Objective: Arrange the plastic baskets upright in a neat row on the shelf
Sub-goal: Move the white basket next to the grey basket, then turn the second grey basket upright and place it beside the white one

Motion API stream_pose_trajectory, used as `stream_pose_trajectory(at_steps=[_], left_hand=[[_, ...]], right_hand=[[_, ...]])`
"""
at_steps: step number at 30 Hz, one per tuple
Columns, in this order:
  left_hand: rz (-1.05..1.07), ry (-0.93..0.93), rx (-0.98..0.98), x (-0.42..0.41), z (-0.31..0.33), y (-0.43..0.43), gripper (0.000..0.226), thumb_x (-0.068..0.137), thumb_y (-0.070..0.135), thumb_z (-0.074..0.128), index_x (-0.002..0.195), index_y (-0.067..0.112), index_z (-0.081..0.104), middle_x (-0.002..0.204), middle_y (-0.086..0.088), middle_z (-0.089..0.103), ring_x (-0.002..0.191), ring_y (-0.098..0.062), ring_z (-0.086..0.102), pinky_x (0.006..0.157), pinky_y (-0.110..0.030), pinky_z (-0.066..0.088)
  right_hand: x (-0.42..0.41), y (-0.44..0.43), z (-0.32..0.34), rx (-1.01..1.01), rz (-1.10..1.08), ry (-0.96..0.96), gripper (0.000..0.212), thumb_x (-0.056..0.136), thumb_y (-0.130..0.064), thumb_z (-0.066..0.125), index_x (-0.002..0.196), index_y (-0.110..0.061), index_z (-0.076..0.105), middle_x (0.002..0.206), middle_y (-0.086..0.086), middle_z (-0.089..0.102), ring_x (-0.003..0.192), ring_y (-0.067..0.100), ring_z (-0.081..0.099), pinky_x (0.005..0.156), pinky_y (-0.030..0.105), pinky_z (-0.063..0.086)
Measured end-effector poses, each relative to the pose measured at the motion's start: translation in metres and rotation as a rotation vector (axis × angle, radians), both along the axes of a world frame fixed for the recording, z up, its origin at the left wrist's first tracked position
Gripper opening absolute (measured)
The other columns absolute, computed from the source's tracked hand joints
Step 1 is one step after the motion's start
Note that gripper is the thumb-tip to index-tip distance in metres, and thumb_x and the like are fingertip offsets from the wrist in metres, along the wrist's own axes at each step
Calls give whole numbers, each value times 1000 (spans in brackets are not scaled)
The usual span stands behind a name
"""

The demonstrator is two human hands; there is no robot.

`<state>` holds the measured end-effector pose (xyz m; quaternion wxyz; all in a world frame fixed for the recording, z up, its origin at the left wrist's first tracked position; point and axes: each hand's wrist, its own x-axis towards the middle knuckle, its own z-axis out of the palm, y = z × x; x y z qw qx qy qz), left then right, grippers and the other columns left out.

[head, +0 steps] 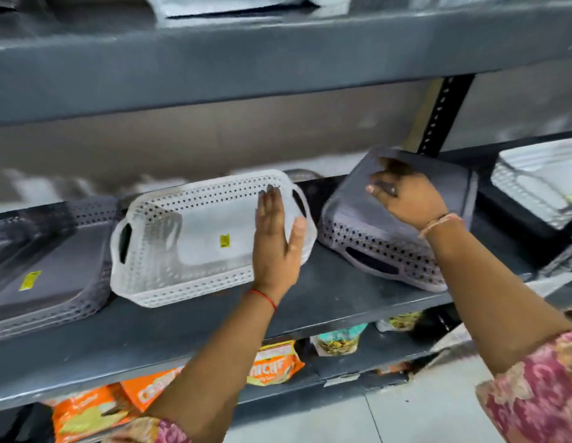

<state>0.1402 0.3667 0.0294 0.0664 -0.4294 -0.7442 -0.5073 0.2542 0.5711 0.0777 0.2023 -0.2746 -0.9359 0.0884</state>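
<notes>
The grey shelf (pixel 310 302) carries the baskets, tipped up on their long edges to face outward. A dark grey basket (pixel 48 270) leans at the far left. Beside it the white basket (pixel 188 238) leans back, propped by the flat, open left hand (pixel 275 238), apparently to steady it. The grey basket (pixel 387 238), bottom up, tilts under the right hand (pixel 403 193), whose fingers curl over its base, likely to turn it.

left of left hand (pixel 275 247): dark basket (pixel 44 270) cut by edge | right of right hand (pixel 406 199): blurred tray (pixel 534 193) cut off | below hands: packets (pixel 275 362) half hidden
</notes>
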Motion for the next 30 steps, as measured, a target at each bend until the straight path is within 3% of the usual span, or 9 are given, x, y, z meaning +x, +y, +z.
stream_pose_trajectory(at_steps=[4, 8, 10, 13, 19, 21, 24, 28, 30], left_hand=[[-34, -248, 67, 81, -17, 55, 101, 73, 79, 11, 145, 9, 9, 151, 7, 0, 143, -10, -5, 112, -4, -8], [66, -706, 73, 135, -29, 97, 133, 47, 96, 16, 146, 9, -4, 157, -2, -10, 144, -11, -12, 112, -17, -9], [101, -855, 66, 146, -27, 122, 128, 56, 88, 37, 145, 7, -7, 158, -6, -11, 145, -14, -12, 114, -22, -9], [186, -856, 60, 144, -31, 139, 99, 82, 42, 60, 145, 6, -8, 158, -9, -11, 145, -16, -12, 119, -28, -8], [195, -814, 90, 113, -38, 133, 102, 66, 40, 54, 146, 9, -3, 159, -4, -6, 146, -14, -8, 121, -32, -2], [186, -816, 119, 103, -40, 133, 98, 71, 33, 58, 147, 10, 0, 159, -2, -3, 146, -13, -5, 121, -32, 0], [174, -883, 165, 94, -40, 129, 106, 62, 45, 61, 147, 16, 5, 159, -2, 9, 146, -16, 8, 122, -41, 10], [39, -979, 378, 89, -42, 116, 94, 62, 40, 65, 142, 13, 25, 145, -6, 41, 133, -22, 40, 115, -43, 29], [-25, -971, 429, 82, -43, 109, 78, 55, 45, 73, 120, 12, 43, 128, -7, 48, 123, -23, 45, 113, -41, 31]], right_hand=[[32, 50, -7, -85, -70, -36, 51, 88, -46, 51, 121, -8, 61, 148, 14, 40, 130, 34, 45, 109, 44, 36], [46, 93, -15, -103, -208, 2, 88, 70, -70, 22, 131, -14, 51, 151, 13, 34, 139, 31, 33, 112, 45, 26], [50, 124, -23, -191, -299, 6, 94, 67, -74, 22, 141, -18, 36, 157, 13, 19, 144, 33, 18, 117, 47, 16], [51, 152, -37, -431, -473, 93, 85, 81, -69, 36, 148, -20, 19, 160, 12, 0, 147, 32, 3, 119, 45, 7], [63, 185, -73, -1078, -494, 617, 108, 64, -80, 45, 147, -15, 22, 152, 10, 33, 138, 29, 33, 116, 47, 25], [68, 179, -79, -1133, -463, 719, 86, 81, -63, 47, 146, -12, 24, 150, 10, 37, 137, 27, 36, 117, 46, 26], [73, 172, -94, -1099, -405, 845, 68, 85, -53, 49, 140, -13, 39, 144, 11, 45, 132, 26, 43, 115, 45, 30], [89, 155, -95, -1109, -327, 1045, 86, 69, -69, 60, 132, -12, 49, 141, 12, 48, 128, 23, 48, 112, 41, 37], [97, 146, -86, -1110, -275, 1178, 83, 73, -66, 59, 134, -12, 46, 141, 12, 49, 129, 22, 49, 112, 41, 37]])
